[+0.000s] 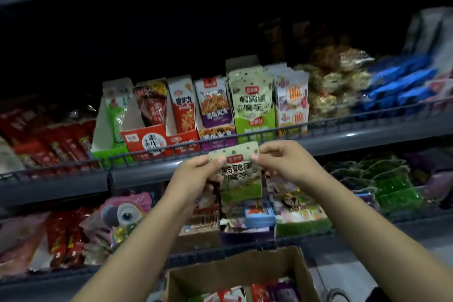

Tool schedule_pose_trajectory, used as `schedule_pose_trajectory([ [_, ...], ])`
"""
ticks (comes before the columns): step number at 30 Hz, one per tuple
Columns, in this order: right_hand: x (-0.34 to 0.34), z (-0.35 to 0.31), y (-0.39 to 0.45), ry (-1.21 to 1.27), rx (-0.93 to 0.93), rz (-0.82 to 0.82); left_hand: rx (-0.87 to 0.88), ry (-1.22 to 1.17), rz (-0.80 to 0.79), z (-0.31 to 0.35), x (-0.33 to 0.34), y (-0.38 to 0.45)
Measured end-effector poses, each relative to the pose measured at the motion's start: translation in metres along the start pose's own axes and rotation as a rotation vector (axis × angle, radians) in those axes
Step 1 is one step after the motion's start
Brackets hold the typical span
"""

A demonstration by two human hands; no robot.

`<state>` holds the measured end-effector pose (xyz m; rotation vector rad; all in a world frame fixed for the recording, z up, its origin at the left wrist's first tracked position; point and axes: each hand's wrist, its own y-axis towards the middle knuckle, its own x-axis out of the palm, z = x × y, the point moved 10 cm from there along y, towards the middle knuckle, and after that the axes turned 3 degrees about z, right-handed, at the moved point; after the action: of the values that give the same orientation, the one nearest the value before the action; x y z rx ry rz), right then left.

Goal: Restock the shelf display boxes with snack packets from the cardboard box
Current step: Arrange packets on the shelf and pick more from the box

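While the open brown cardboard box (235,274) sits nearest, red and purple packets loose inside it, both hands hold one snack packet (239,174) upright above it. Left hand (196,174) and right hand (282,162) each pinch a top corner of the glossy, flat pale-green pouch, spotted at its top. Farther off, behind the shelf's wire rail (220,147), a green display box (253,122) holds matching packets upright.

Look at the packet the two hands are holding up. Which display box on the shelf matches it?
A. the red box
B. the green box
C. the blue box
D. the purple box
B: the held packet, pinched by the left hand and the right hand, shows the same pale speckled top and green bottom as the packets in the green display box.
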<state>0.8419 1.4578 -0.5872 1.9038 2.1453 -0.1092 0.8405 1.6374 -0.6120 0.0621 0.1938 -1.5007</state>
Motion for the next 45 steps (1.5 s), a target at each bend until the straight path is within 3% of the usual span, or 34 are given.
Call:
schedule_pose_trajectory([
  [5,-0.022,-0.033,0.028,-0.168,-0.169,0.104,0.03,-0.186,-0.012,0.047,0.004,0.023],
  [16,-0.085,-0.076,0.049,0.003,-0.425,0.539,0.253,-0.177,-0.061,0.147,0.028,0.06],
  [23,-0.085,-0.072,0.07,0.033,-0.412,0.54,0.303,-0.227,-0.05,0.149,0.023,0.078],
  [32,-0.082,-0.036,0.09,0.001,-0.256,0.519,0.222,-0.076,0.0,0.124,0.032,0.108],
  [37,-0.093,-0.024,0.084,-0.211,-0.208,0.65,0.209,0.051,0.081,0.116,0.04,0.112],
  [45,-0.089,-0.013,0.083,-0.277,-0.183,0.617,0.242,0.027,0.155,0.108,0.038,0.113],
])
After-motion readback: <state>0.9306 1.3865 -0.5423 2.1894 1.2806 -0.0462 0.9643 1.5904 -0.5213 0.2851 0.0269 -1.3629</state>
